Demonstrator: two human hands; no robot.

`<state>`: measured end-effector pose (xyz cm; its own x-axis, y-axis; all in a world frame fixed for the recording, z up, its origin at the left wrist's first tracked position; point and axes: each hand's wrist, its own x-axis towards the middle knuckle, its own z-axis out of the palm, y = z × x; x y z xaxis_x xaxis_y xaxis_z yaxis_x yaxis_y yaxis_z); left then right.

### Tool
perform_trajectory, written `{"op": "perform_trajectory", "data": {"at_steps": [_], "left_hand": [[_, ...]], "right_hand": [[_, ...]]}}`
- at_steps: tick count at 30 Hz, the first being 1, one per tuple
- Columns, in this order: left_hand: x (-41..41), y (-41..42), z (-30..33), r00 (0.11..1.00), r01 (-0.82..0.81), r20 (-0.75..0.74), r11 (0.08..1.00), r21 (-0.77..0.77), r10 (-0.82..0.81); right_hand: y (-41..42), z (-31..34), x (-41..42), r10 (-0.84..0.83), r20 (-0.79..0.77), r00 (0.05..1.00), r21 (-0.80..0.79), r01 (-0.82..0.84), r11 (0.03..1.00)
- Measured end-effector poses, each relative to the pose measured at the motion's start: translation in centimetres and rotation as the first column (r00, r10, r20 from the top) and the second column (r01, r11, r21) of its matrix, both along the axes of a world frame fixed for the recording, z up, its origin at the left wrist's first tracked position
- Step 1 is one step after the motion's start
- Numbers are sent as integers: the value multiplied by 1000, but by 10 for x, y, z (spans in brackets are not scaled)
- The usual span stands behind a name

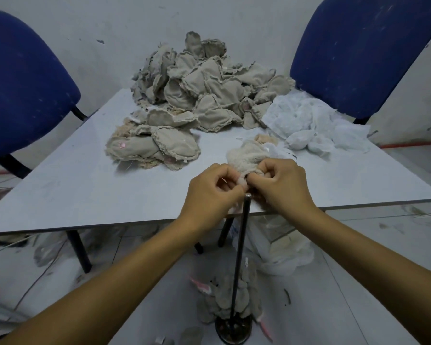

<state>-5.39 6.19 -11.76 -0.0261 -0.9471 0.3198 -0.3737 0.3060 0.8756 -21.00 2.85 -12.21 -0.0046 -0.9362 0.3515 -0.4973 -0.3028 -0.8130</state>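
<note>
At the table's [85,185] near edge, a plush piece [246,156] is pinched just above a rod [240,257].

The left hand [209,192] and right hand [281,188] curl tight on its near end; the rest lies on the table. Soft, light and floppy, it should need little force and is best taken by that bunched edge. Fingertips are hidden, and I cannot tell whether the cloth touches the rod tip or where its opening is.
</note>
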Motion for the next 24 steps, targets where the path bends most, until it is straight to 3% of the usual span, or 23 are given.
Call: {"op": "perform_trajectory", "data": {"at_steps": [3, 6, 9, 12, 14, 17, 21, 24], "left_hand": [[16, -3, 6, 988, 59, 147, 995, -85, -46], [33, -8, 15, 931, 236, 320, 960, -154, -177], [37, -14, 18, 916, 331, 219, 942, 62, -336], [38, -24, 9, 893, 206, 404, 978, 24, -198], [37, -27, 5, 944, 105, 314, 994, 17, -105], [30, -31, 5, 980, 71, 176, 988, 140, -95], [27, -33, 5, 984, 86, 138, 979, 184, -113], [26, -33, 8, 984, 72, 148, 980, 188, -101]], "right_hand": [[0, 2, 3, 31, 20, 999, 45, -32, 998], [0, 10, 0, 144, 159, 977, 204, -175, 963], [-1, 19, -2, 257, 299, 919, 367, -360, 858], [-3, 22, -3, 245, 468, 849, 398, -450, 799], [-3, 21, -3, 200, 555, 808, 348, -444, 826], [4, 11, -7, 186, 573, 798, 152, -327, 933], [14, 3, -5, 218, 215, 952, -165, -185, 969], [12, 4, -4, 153, 187, 970, -193, -117, 974]]}}
